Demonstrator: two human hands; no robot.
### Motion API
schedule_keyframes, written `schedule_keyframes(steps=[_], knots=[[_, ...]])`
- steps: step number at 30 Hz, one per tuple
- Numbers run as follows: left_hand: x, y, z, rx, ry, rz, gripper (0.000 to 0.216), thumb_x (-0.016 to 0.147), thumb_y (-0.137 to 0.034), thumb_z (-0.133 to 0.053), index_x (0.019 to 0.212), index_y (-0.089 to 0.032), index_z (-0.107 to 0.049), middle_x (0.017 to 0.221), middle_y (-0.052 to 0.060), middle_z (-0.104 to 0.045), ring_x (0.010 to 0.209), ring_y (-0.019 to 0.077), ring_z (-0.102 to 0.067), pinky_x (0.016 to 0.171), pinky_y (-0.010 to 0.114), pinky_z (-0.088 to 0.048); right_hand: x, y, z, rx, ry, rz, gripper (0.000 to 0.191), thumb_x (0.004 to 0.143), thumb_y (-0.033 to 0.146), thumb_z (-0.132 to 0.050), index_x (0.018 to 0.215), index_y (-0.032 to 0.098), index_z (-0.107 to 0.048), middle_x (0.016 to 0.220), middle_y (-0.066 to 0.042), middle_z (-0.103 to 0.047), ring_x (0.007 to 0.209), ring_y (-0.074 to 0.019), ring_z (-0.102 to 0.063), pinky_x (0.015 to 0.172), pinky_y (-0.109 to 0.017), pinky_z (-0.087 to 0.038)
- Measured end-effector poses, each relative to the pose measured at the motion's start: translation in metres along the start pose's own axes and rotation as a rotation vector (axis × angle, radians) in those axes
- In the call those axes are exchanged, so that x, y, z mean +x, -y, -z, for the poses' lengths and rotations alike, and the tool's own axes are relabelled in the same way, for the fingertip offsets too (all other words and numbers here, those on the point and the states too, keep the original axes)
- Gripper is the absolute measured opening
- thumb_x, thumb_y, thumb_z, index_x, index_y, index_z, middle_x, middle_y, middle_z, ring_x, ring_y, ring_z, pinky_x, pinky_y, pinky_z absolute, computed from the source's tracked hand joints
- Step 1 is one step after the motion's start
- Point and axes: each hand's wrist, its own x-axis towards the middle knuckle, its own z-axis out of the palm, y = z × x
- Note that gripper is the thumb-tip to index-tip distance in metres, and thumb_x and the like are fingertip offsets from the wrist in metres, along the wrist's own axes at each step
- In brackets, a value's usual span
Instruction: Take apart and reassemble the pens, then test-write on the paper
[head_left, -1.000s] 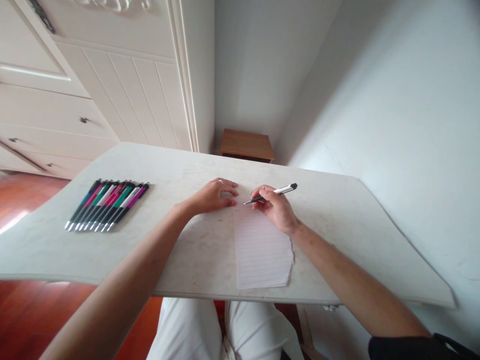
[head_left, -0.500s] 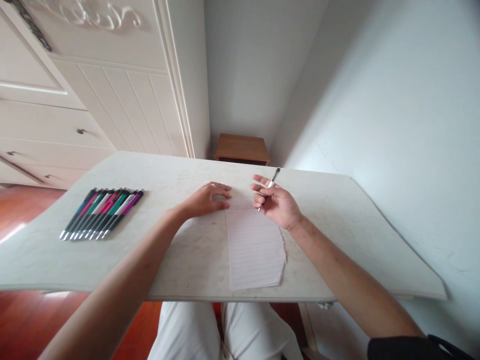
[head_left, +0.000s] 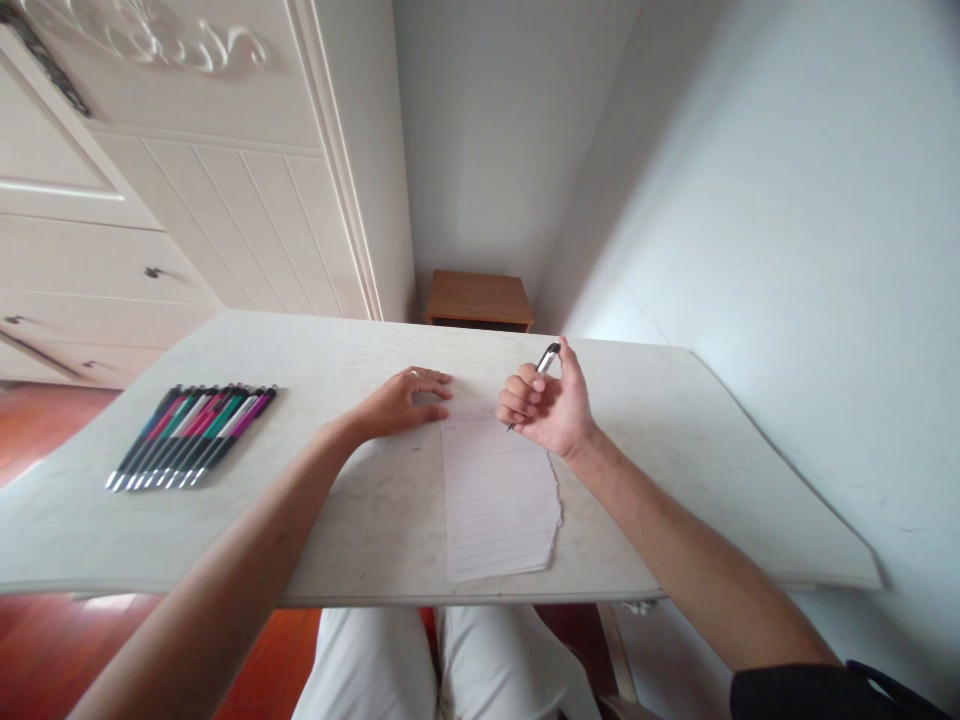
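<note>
A torn sheet of lined paper lies on the white table in front of me. My left hand rests flat on the table with its fingertips on the sheet's top left corner, fingers stretched out. My right hand is curled in a fist round a black and white pen, held above the sheet's top right corner. The pen stands nearly upright, tip down near the paper, clicker end up by my thumb.
A row of several pens with teal, pink, white and purple barrels lies at the table's left side. A white wardrobe with drawers stands behind the table. A small wooden stool sits past the far edge, by the wall.
My right hand has lifted off the paper and turned the pen from a flat writing hold to a nearly upright fist grip. The left hand has stayed on the sheet's corner.
</note>
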Motion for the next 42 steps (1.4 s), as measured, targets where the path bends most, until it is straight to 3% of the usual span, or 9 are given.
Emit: schedule_keyframes(steps=[10, 18, 28, 35, 42], knots=[[0.000, -0.001, 0.001, 0.002, 0.000, 0.011, 0.039, 0.078, -0.051, -0.065, 0.100, -0.021, -0.075, 0.129, 0.009, -0.064, 0.119, 0.0270, -0.057, 0.108, 0.043, -0.042, 0.002, -0.005, 0.000, -0.018, 0.074, -0.189, 0.064, 0.089, 0.071, -0.027, 0.053, 0.020, -0.037, 0.048, 0.005, -0.028, 0.045, -0.0098, -0.022, 0.049, -0.025, -0.027], [0.000, 0.002, -0.001, 0.000, -0.022, 0.010, 0.038, 0.077, -0.053, -0.065, 0.096, -0.022, -0.076, 0.127, 0.008, -0.065, 0.120, 0.0282, -0.057, 0.108, 0.044, -0.042, 0.001, -0.011, 0.001, -0.098, 0.170, -0.453, 0.066, 0.090, 0.071, -0.020, 0.054, 0.019, -0.039, 0.048, 0.005, -0.032, 0.044, -0.0097, -0.026, 0.048, -0.025, -0.028], [-0.001, -0.001, 0.001, -0.002, -0.012, 0.010, 0.038, 0.079, -0.052, -0.065, 0.098, -0.021, -0.075, 0.129, 0.010, -0.064, 0.121, 0.0278, -0.056, 0.108, 0.044, -0.042, -0.001, -0.011, -0.003, -0.118, 0.244, -0.504, 0.072, 0.088, 0.076, -0.015, 0.050, 0.019, -0.033, 0.045, 0.005, -0.028, 0.041, -0.0081, -0.022, 0.047, -0.023, -0.024], [0.000, 0.000, 0.000, -0.007, -0.022, 0.004, 0.038, 0.078, -0.053, -0.065, 0.098, -0.022, -0.075, 0.127, 0.009, -0.065, 0.120, 0.0287, -0.057, 0.108, 0.044, -0.042, -0.004, -0.011, -0.004, -0.185, 0.339, -0.556, 0.074, 0.089, 0.074, -0.007, 0.049, 0.019, -0.035, 0.045, 0.003, -0.031, 0.042, -0.0099, -0.030, 0.049, -0.025, -0.029], [-0.001, 0.000, 0.000, -0.005, -0.018, 0.016, 0.037, 0.078, -0.052, -0.065, 0.097, -0.022, -0.075, 0.128, 0.009, -0.065, 0.120, 0.0279, -0.057, 0.108, 0.043, -0.042, -0.004, -0.011, -0.004, -0.171, 0.326, -0.514, 0.075, 0.089, 0.072, -0.001, 0.048, 0.019, -0.035, 0.044, 0.004, -0.029, 0.040, -0.0088, -0.026, 0.047, -0.025, -0.027]])
